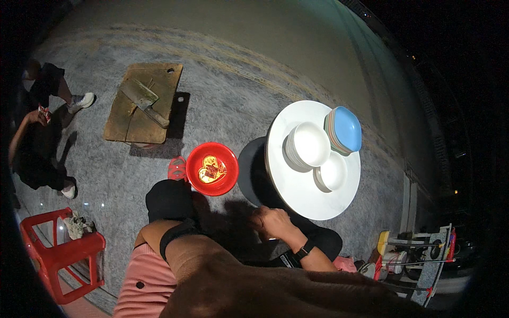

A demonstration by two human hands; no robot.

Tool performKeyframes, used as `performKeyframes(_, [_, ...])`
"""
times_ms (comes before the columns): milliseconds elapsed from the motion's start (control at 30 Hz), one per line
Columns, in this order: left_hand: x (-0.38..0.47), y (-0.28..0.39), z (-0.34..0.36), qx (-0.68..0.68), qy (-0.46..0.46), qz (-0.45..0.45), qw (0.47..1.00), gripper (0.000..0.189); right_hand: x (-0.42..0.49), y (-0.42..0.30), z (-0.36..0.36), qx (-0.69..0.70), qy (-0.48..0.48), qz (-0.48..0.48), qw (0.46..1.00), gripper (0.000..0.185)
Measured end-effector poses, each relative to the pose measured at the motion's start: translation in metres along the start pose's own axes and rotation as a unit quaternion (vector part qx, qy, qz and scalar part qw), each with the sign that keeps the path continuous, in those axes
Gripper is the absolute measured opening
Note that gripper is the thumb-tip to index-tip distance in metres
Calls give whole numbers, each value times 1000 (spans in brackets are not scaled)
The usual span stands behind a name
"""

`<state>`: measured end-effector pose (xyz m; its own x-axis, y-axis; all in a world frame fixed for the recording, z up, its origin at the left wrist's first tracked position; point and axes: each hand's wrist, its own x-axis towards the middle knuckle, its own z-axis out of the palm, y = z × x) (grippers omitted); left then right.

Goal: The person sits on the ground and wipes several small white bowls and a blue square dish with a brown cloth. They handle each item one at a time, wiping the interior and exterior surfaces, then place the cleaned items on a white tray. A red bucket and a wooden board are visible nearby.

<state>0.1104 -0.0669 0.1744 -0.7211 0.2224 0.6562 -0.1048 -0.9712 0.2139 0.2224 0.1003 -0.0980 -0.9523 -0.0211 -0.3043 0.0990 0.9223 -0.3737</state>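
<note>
My right hand (274, 223), with a dark watch on its wrist, is over my lap between my black-clad knees, fingers bent down. Shadow hides its fingertips and whatever may lie under them. It is just below the near left edge of a round white table (310, 208). My left hand is out of view; only part of the bent left arm shows beside the left knee. On the table are a stack of white bowls (312, 144), another white bowl (334, 171) and a stack of squarish plates with a blue one (348, 129) on top. A red basin (212, 190) with a heart print sits left of the table.
A cleaver (139, 93) lies on a worn wooden chopping board (157, 75), upper left. A red plastic stool (85, 244) with a crumpled cloth (77, 225) stands lower left. Another person (43, 159) in dark clothes is at far left. A rack (427, 258) stands lower right.
</note>
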Motion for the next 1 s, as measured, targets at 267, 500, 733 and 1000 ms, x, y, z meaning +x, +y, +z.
performKeyframes(267, [-3, 2, 3, -2, -6, -6, 1000, 15, -2, 3, 4, 3, 14, 19, 1000, 22])
performKeyframes(500, [-2, 0, 3, -3, -30, -17, 999, 16, -8, 9, 5, -23, 54, -50, 997, 30])
performKeyframes(733, [-7, -1, 7, 2, -53, -44, 998, 16, -1, 19, 22, 71, -68, 45, 994, 37])
performKeyframes(1000, [-8, -6, 11, -4, -77, -50, 996, 17, 2, 7, 3, 40, -98, 51, 993, 30])
